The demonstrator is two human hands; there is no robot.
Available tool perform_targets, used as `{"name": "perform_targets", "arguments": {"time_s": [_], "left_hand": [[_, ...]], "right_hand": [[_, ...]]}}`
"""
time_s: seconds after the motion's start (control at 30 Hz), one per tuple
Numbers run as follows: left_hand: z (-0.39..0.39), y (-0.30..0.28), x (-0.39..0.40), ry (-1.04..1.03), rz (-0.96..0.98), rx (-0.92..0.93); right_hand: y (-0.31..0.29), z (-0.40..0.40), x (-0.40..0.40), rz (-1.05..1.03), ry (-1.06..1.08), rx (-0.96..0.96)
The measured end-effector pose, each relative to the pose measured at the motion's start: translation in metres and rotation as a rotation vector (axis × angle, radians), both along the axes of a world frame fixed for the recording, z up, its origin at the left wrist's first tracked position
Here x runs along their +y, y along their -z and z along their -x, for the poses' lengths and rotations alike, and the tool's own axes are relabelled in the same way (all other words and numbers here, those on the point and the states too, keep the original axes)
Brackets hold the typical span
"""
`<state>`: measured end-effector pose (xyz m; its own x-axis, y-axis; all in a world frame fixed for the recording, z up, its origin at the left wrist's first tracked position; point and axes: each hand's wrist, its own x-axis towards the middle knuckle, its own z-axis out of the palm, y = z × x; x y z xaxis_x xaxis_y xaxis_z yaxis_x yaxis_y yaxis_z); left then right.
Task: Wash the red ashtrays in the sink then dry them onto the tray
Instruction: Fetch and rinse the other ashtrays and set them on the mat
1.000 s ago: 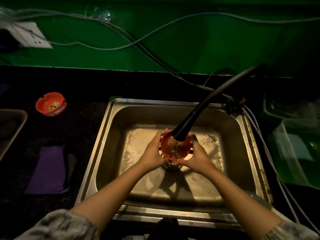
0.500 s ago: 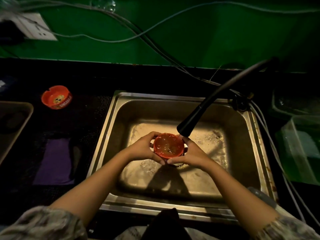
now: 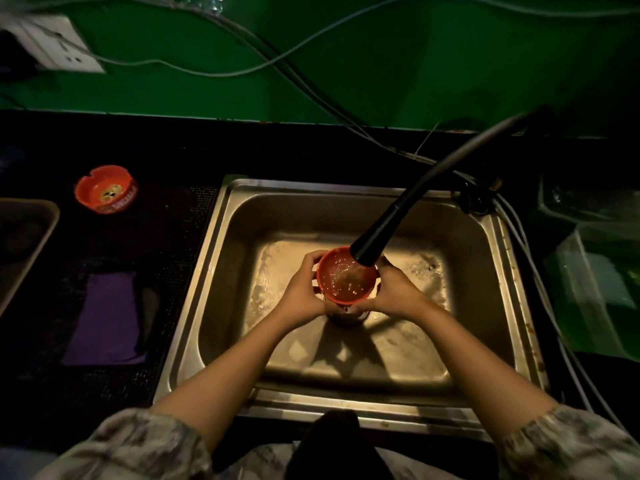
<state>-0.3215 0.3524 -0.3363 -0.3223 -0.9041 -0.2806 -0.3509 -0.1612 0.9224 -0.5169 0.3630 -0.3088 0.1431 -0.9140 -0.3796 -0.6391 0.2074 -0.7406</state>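
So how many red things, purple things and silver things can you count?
Red: 2, the ashtray in the hands and the ashtray on the counter
Purple: 1, the cloth
Silver: 1, the sink
Total: 4

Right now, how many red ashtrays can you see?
2. One red ashtray is held by both hands, left hand and right hand, under the faucet over the sink. The other ashtray sits on the counter, left of the sink. Others may be hidden.

red ashtrays (image 3: 347,279) (image 3: 105,189), purple cloth (image 3: 105,318), green wall (image 3: 381,57), blk faucet (image 3: 408,216)
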Motion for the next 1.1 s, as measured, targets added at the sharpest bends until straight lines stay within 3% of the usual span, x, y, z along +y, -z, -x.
{"name": "perform_targets", "arguments": {"time_s": [0.17, 0.3, 0.57, 0.73, 0.93, 1.1], "left_hand": [[-0.023, -0.004, -0.008, 0.081, 0.038, -0.107], [-0.034, -0.003, -0.011, 0.127, -0.066, -0.123], [-0.003, 0.001, 0.003, 0.054, -0.205, 0.066], [0.013, 0.000, 0.001, 0.014, -0.094, 0.093], [-0.001, -0.020, -0.012, 0.076, 0.157, -0.064], [-0.024, -0.037, -0.021, 0.185, 0.168, -0.130]], "right_hand": [[0.012, -0.016, 0.009, -0.022, 0.071, -0.110], [0.011, -0.016, 0.011, -0.068, 0.019, -0.140], [-0.012, 0.015, -0.008, -0.165, -0.086, -0.018], [-0.018, 0.021, -0.007, -0.057, -0.049, -0.012], [-0.001, 0.000, 0.005, 0.083, 0.112, -0.123], [0.009, -0.017, 0.014, 0.059, 0.179, -0.242]]}}
